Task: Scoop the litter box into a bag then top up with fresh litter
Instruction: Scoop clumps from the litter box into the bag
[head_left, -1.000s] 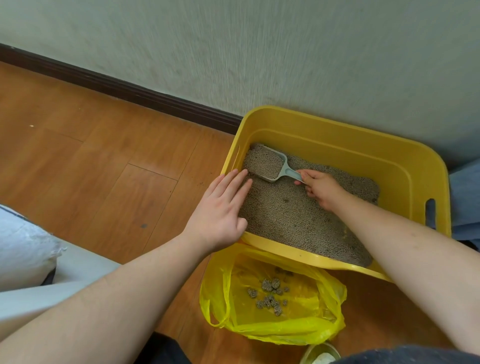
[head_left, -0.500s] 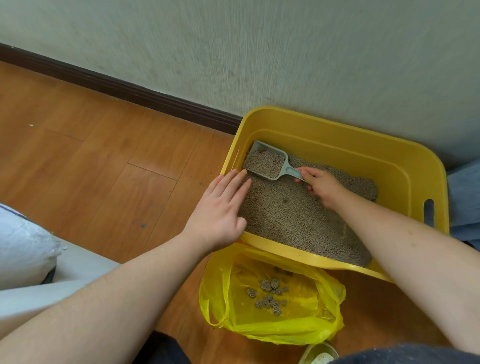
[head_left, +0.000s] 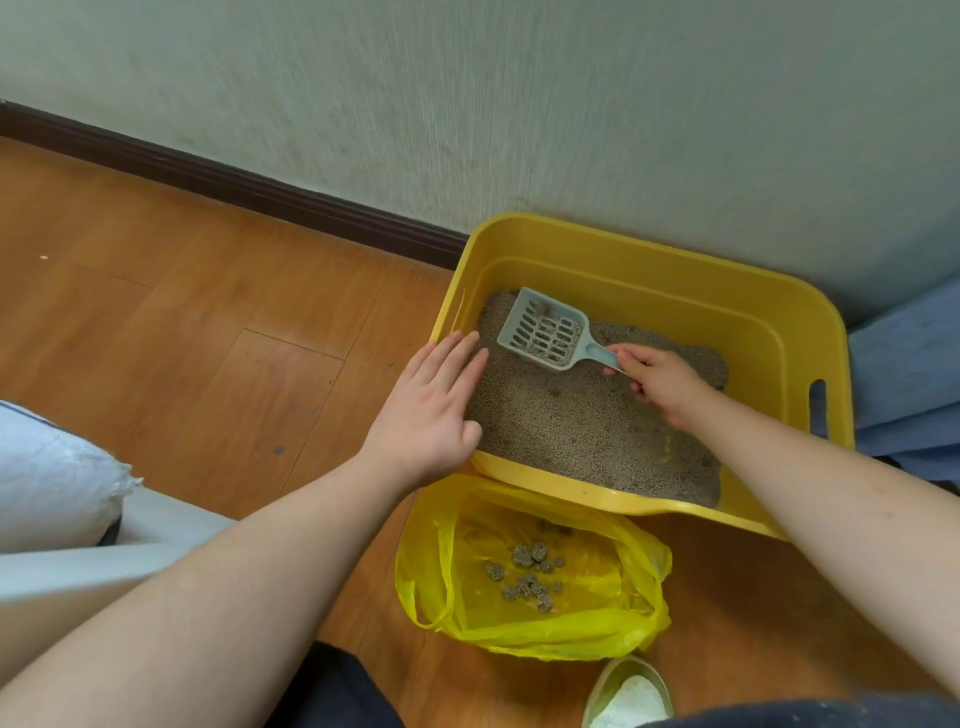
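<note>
- Roughly midway, by the look of it: clumps already lie in the bag, sifting goes on in the box, and the top-up with fresh litter is judged not yet begun.
- At nine o'clock of the view sits a white woven sack (head_left: 52, 467), crinkled and soft; whether it holds fresh litter cannot be told.
- Left of centre, the left hand (head_left: 431, 410) lies flat, fingers straight and together, resting on the left rim of the litter box (head_left: 675, 270) and gripping nothing.
- At six o'clock from that hand, the thin glossy yellow bag (head_left: 613, 618) lies open on the wood floor (head_left: 208, 322), with a cluster of grey knobbly clumps (head_left: 530, 577) inside.
- Towards one o'clock from the left hand, the grey plastic scoop (head_left: 545, 332), slotted and shovel-shaped, is held above the fine granular litter (head_left: 571, 426), nearly sifted clean with one small lump at its far end.
- At three o'clock from the scoop, the right hand (head_left: 660, 384) has its fingers curled round the scoop's handle.
- The box itself is smooth yellow plastic with rounded corners and a handle slot at its right wall, set against the textured wall.
</note>
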